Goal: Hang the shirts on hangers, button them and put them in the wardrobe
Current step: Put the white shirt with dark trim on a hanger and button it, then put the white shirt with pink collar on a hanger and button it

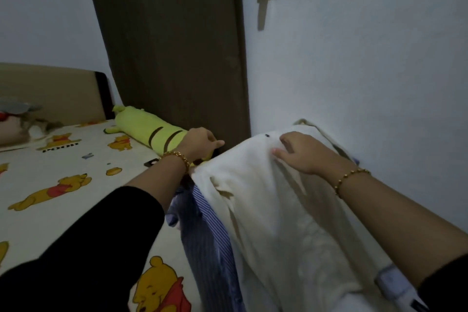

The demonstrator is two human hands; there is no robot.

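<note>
- Beside the bed (76, 159), right hand (301, 153) on the cream shirt (266, 210), fingers bent, seemingly pinching fabric;
- left hand (200, 143) near the brown door (177, 58), fingers curled; what they hold I cannot tell

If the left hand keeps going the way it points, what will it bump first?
Probably the dark brown panel right behind it; the left hand reaches toward its bottom edge, though depth is hard to judge.
</note>
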